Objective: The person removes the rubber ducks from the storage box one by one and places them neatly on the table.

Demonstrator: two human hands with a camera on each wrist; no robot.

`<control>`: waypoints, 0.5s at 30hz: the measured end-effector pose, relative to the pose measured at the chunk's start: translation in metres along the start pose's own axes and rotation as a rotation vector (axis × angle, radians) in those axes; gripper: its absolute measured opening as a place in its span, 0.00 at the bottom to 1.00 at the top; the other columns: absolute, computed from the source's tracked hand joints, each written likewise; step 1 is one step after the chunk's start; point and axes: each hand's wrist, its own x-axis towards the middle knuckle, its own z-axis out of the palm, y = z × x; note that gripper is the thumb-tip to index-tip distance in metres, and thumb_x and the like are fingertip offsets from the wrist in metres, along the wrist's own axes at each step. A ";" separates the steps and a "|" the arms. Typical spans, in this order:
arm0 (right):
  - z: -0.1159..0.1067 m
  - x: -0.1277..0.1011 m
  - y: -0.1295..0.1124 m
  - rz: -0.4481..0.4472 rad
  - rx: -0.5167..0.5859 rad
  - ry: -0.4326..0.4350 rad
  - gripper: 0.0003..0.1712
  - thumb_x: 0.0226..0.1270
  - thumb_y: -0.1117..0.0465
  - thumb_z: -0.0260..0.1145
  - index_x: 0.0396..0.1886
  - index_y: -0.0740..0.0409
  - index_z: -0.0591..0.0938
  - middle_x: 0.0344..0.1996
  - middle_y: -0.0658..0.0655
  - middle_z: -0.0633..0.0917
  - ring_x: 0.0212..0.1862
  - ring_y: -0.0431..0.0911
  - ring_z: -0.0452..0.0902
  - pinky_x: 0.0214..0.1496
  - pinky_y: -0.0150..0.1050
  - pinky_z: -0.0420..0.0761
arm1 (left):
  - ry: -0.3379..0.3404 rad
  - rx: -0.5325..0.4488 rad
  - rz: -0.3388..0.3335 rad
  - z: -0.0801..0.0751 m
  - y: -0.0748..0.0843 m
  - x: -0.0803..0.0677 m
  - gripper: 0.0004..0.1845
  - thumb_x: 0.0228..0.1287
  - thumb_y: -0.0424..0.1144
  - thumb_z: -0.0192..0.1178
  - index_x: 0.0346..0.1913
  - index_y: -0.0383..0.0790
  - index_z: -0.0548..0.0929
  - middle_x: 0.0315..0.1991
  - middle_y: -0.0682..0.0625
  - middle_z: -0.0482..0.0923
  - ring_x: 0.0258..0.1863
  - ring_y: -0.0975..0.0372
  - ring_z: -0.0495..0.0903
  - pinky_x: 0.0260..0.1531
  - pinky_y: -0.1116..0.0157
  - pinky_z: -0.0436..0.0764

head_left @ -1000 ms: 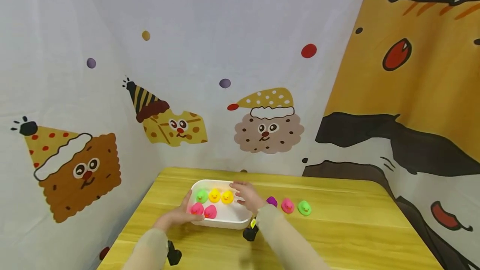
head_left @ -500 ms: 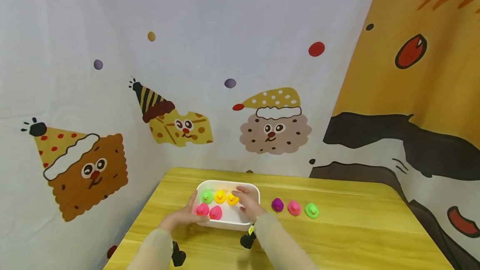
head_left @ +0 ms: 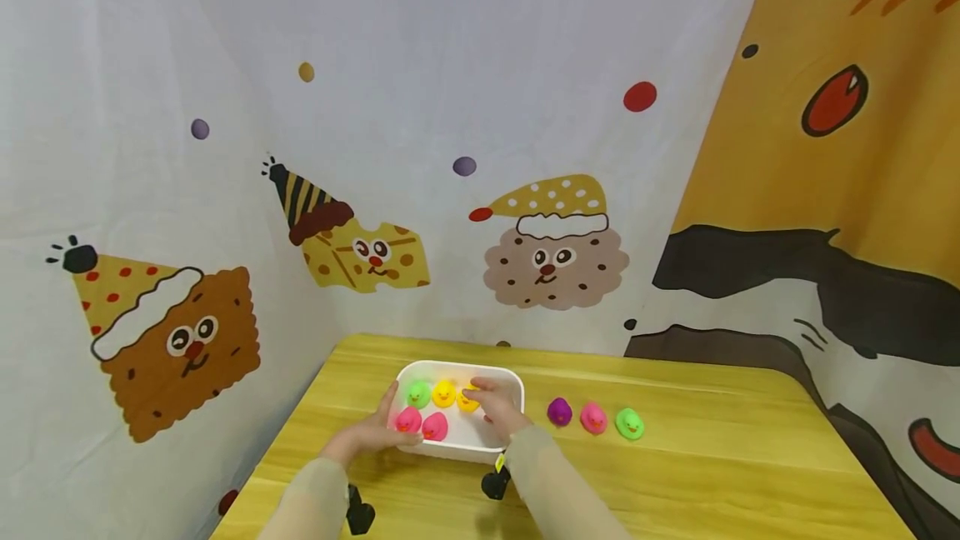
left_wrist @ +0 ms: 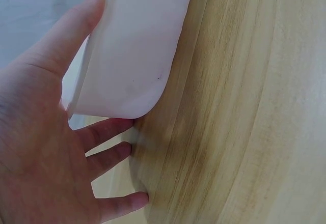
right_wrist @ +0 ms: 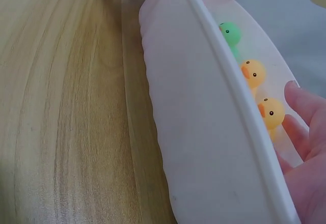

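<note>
A white tray [head_left: 468,448] on the table holds small rubber ducks: a green duck [head_left: 418,394], two yellow ones and two pink ones, including the front-left pink duck [head_left: 408,420]. My left hand [head_left: 371,432] steadies the tray's near left corner, thumb along the front rim, other fingers spread at the end wall [left_wrist: 117,89]. Over the right side reaches my right hand [head_left: 497,407], its fingertips right beside the rightmost yellow duck [right_wrist: 272,112]. In the right wrist view these fingers are extended and apart. That duck is partly covered in the head view.
To the right of the tray, a purple duck [head_left: 559,412], a pink duck [head_left: 594,418] and a green duck [head_left: 630,423] stand in a row on the wooden table [head_left: 720,457]. Behind hangs a cartoon-print cloth [head_left: 450,90].
My right hand has moved left and down from the tray's right rim to the rightmost yellow duck, uncovering the purple duck. The left hand keeps its place. The head view has shifted slightly.
</note>
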 end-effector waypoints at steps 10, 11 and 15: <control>0.003 0.005 0.006 -0.027 -0.017 0.021 0.25 0.62 0.61 0.69 0.59 0.62 0.79 0.57 0.61 0.79 0.56 0.56 0.73 0.55 0.61 0.71 | -0.001 -0.031 0.002 0.001 -0.001 0.001 0.64 0.53 0.47 0.73 0.76 0.39 0.32 0.73 0.27 0.43 0.67 0.34 0.53 0.64 0.34 0.51; 0.003 0.005 0.006 -0.028 -0.018 0.021 0.25 0.62 0.62 0.69 0.59 0.63 0.79 0.57 0.62 0.79 0.56 0.56 0.73 0.56 0.61 0.71 | -0.001 -0.032 0.003 0.001 0.000 0.000 0.64 0.53 0.47 0.73 0.76 0.39 0.32 0.73 0.27 0.42 0.66 0.34 0.53 0.64 0.34 0.51; 0.004 0.004 0.005 -0.040 -0.022 0.027 0.25 0.61 0.63 0.70 0.58 0.64 0.79 0.57 0.63 0.79 0.56 0.56 0.74 0.57 0.62 0.70 | 0.000 -0.024 0.010 0.001 0.002 -0.001 0.63 0.54 0.46 0.72 0.76 0.37 0.31 0.73 0.27 0.42 0.66 0.34 0.53 0.64 0.34 0.51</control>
